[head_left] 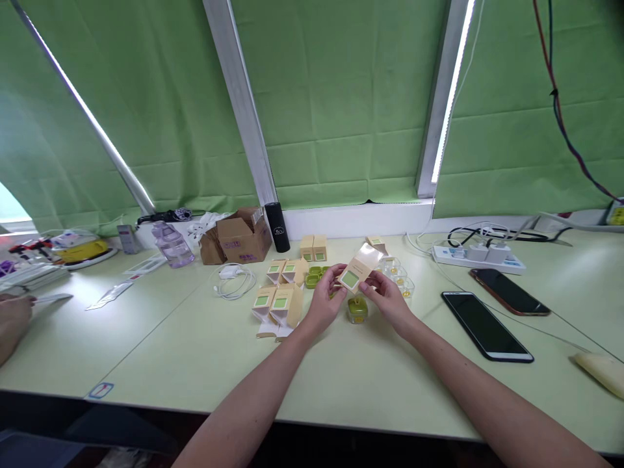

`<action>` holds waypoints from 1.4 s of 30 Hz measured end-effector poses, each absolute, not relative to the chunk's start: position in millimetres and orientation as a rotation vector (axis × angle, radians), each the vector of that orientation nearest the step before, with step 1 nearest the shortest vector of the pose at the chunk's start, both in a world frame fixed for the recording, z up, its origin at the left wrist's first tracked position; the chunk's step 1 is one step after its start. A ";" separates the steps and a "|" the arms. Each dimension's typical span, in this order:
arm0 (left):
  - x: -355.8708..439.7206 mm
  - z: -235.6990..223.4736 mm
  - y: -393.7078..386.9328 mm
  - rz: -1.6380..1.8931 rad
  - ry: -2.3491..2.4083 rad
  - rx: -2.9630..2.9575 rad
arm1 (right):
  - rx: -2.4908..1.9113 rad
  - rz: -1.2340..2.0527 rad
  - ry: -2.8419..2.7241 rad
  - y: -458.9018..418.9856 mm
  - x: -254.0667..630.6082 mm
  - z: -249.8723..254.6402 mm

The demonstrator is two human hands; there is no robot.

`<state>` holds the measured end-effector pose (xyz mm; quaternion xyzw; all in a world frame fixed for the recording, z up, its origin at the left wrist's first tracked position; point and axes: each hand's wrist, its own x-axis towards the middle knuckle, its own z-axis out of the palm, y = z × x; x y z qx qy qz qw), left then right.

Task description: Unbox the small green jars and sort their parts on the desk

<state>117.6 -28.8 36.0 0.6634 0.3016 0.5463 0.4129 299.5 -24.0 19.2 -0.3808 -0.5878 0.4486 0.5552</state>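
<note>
Both my hands hold a small cream box (358, 273) with a green window in its front and a raised flap at the top. My left hand (325, 300) grips its left edge; my right hand (387, 299) pinches its lower right side. Just below it on the table stands a small clear container with an olive-green lid (357, 307). Left of my hands are several cream boxes (277, 299) with flaps out. Behind my left hand sit green lids (313, 278), partly hidden. Clear cups with yellow bits (402, 283) stand behind my right hand.
Two cream boxes (313, 247) stand farther back, near a black bottle (277, 227) and an open carton (244, 235). A white cable (234, 281) lies left. Two phones (487, 325) (509, 291) and a power strip (478, 259) are at right. Another person's hand (14, 325) is at far left.
</note>
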 end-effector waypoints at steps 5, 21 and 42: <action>117.3 35.9 -29.9 1.381 0.737 1.680 | -0.876 1.072 -1.402 -23.3 298.6 18.3; 119.7 40.8 -35.1 1.438 0.798 1.668 | -0.869 1.176 -1.331 -28.2 297.1 20.9; 112.5 43.1 -41.3 1.450 0.766 1.733 | -0.867 1.241 -1.173 -32.7 299.1 33.9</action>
